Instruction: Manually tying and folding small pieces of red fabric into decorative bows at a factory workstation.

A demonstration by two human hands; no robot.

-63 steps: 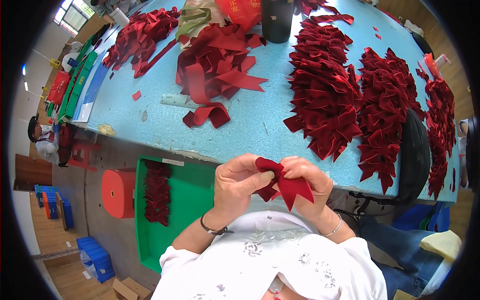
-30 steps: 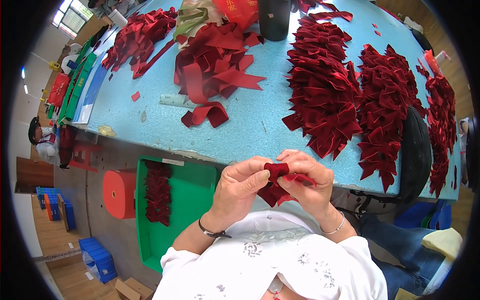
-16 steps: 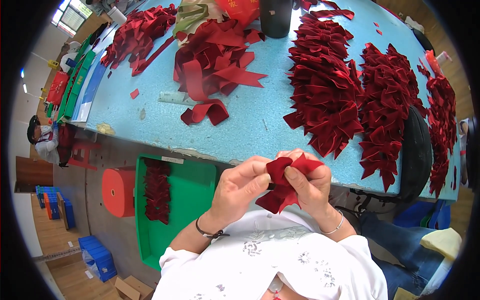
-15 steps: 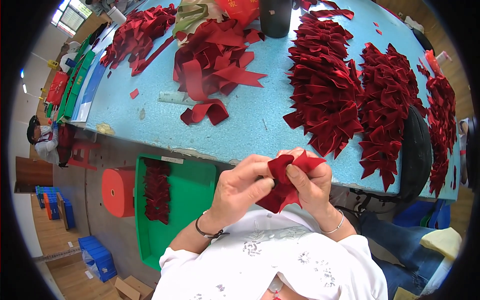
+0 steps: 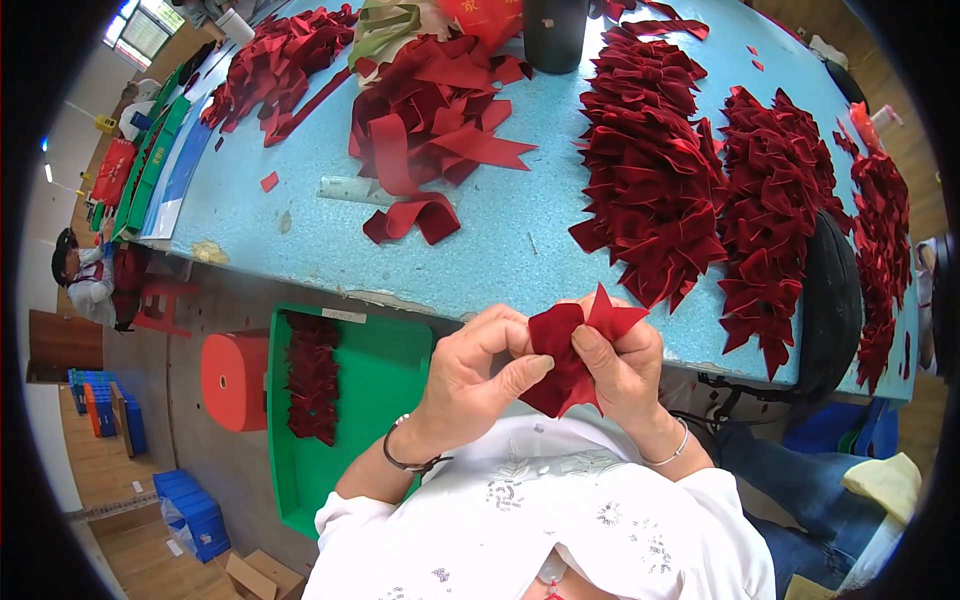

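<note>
Pinching a red ribbon bow (image 5: 562, 366), both hands (image 5: 625, 380) are near the blue table (image 5: 500, 265); loose ribbon (image 5: 388, 158) lies on it

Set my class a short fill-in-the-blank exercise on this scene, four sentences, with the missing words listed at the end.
1. The right hand pinches a folded ribbon piece whose colour is dark ____.
2. The left hand, close beside it, has a dark band around its ____.
3. The tray with a row of bow-shaped pieces inside is coloured ____.
4. The tabletop is coloured light ____.

Missing words: red; wrist; green; blue.
</note>
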